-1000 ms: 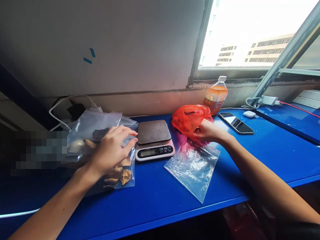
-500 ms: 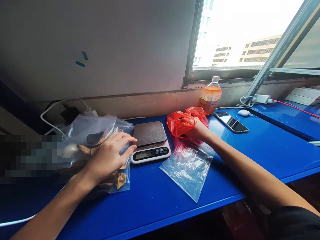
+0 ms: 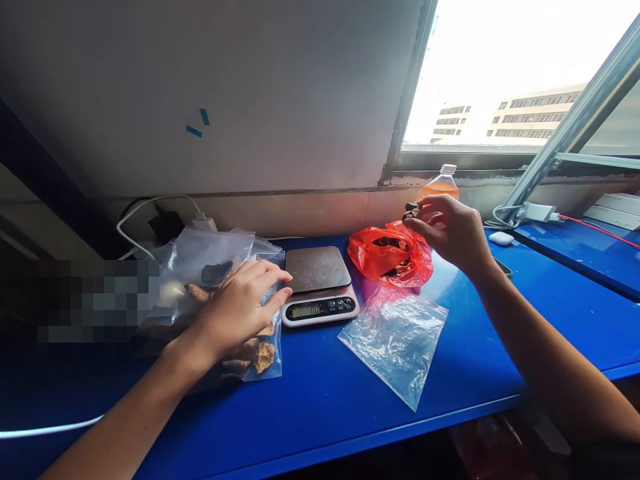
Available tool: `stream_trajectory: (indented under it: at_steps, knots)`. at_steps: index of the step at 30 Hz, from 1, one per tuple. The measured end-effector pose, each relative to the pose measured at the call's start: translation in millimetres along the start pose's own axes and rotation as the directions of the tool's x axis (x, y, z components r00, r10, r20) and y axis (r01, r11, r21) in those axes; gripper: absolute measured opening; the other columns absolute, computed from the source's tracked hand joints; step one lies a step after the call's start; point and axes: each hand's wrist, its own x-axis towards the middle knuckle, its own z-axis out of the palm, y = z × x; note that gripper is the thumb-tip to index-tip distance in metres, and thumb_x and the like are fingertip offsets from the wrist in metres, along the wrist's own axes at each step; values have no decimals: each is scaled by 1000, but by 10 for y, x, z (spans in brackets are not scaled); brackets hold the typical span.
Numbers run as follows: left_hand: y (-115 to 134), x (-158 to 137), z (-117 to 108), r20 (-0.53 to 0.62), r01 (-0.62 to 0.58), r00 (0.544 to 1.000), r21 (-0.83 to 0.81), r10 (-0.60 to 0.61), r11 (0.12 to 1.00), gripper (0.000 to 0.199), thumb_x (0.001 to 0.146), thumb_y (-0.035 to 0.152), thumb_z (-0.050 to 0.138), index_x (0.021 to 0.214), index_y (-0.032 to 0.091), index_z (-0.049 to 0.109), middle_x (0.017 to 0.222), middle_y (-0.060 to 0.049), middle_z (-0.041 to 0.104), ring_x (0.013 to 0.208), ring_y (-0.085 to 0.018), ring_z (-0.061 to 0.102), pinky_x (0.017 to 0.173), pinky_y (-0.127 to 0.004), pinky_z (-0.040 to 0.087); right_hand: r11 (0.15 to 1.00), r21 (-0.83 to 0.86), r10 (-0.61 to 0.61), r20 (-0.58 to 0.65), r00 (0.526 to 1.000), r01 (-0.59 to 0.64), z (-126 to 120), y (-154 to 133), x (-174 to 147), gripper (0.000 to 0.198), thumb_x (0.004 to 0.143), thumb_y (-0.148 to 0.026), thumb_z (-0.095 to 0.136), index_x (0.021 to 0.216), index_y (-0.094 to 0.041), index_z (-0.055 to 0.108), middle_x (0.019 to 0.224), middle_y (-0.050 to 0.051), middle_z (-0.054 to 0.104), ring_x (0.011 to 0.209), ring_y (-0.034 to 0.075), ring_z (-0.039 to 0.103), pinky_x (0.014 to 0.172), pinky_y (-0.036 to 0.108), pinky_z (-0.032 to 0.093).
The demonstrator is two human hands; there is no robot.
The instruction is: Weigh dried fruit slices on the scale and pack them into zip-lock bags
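A small digital scale [image 3: 318, 270] with a bare metal plate and a lit display stands on the blue table. My left hand [image 3: 240, 303] rests over clear zip bags [image 3: 215, 250] of brown and dark dried pieces, fingers apart, fingertips near the scale's left edge. To the scale's right sits an open red plastic bag [image 3: 367, 257] with dark pieces inside. Above its far right side, my right hand [image 3: 450, 230] pinches small dark dried pieces [image 3: 411, 211]; their exact kind is unclear. A flat clear plastic bag [image 3: 400, 340] lies in front of the red bag.
Behind my right hand stands a bottle of orange drink [image 3: 443, 183], partly hidden. A phone [image 3: 503, 267] is mostly covered by my wrist. Beyond it lie a white earbud case [image 3: 501, 238] and a charger [image 3: 540, 212] with cables. A wall and window close off the back.
My right hand has come out of the red bag, up and to the right, with dark pieces in its fingers. The bag's opening now shows. My left hand keeps its place by the scale.
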Motion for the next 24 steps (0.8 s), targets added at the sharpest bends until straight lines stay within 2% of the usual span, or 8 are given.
stream_trajectory:
  at_steps: [3, 6, 9, 12, 16, 18, 21, 24]
  knots:
    - [-4, -7, 6, 34, -1, 999, 2, 1, 1000, 31, 91, 40, 45, 100, 20, 67, 106, -7, 68, 103, -28, 60, 93, -45, 46, 984, 77, -171, 119, 978, 162, 232, -411, -6, 30, 78, -37, 74, 101, -19, 65, 89, 5, 73, 73, 17, 65, 70, 31, 52]
    - [-16, -15, 15, 58, -20, 998, 7, 19, 1000, 32, 92, 40, 45, 101, 19, 67, 106, -7, 67, 105, -28, 59, 94, -45, 46, 932, 140, -363, 357, 861, 335, 605, -740, -61, 22, 81, -32, 73, 97, -19, 65, 92, 5, 73, 86, 19, 64, 77, 32, 50]
    - [-22, -19, 14, 52, -37, 998, 22, 36, 999, 29, 92, 36, 47, 101, 18, 67, 105, -8, 68, 105, -28, 59, 93, -45, 46, 932, 160, -355, 573, 738, 325, 978, -850, -109, 14, 82, -28, 71, 93, -19, 68, 91, 5, 73, 86, 20, 65, 75, 31, 48]
    - [-32, -24, 8, 31, -54, 998, 26, 53, 998, 26, 92, 33, 48, 101, 18, 67, 103, -7, 68, 104, -26, 60, 93, -44, 47, 952, 174, -304, 653, 693, 253, 1180, -775, -127, 18, 85, -29, 67, 100, -20, 71, 92, 7, 74, 80, 21, 66, 71, 32, 50]
    - [-49, -31, -5, 33, -57, 998, 18, 57, 998, 25, 93, 32, 48, 100, 18, 67, 102, -7, 69, 103, -26, 61, 93, -43, 48, 940, 154, -335, 568, 751, 304, 1081, -622, -153, 47, 86, -36, 66, 129, -19, 61, 101, 12, 72, 91, 27, 66, 76, 39, 52]
    - [-46, -31, -6, 46, -50, 998, 21, 49, 999, 26, 93, 33, 48, 99, 18, 68, 103, -7, 69, 104, -27, 61, 93, -44, 48, 923, 162, -383, 482, 788, 350, 909, -580, -181, 45, 91, -35, 58, 133, -19, 57, 102, 11, 71, 93, 25, 65, 79, 39, 51]
    - [-21, -26, 9, 61, -44, 997, 21, 42, 999, 26, 93, 33, 48, 99, 17, 68, 102, -7, 69, 102, -27, 62, 92, -43, 48, 893, 190, -448, 300, 842, 408, 584, -519, -250, 23, 91, -22, 52, 108, -20, 67, 91, 7, 71, 84, 19, 63, 75, 33, 50]
    - [-1, -21, 36, 54, -46, 998, 2, 46, 999, 26, 94, 33, 48, 101, 17, 67, 101, -6, 70, 101, -25, 62, 91, -41, 48, 895, 155, -436, 99, 895, 419, 260, -376, -318, 14, 79, -14, 53, 75, -22, 63, 69, 3, 63, 65, 16, 56, 62, 30, 45]
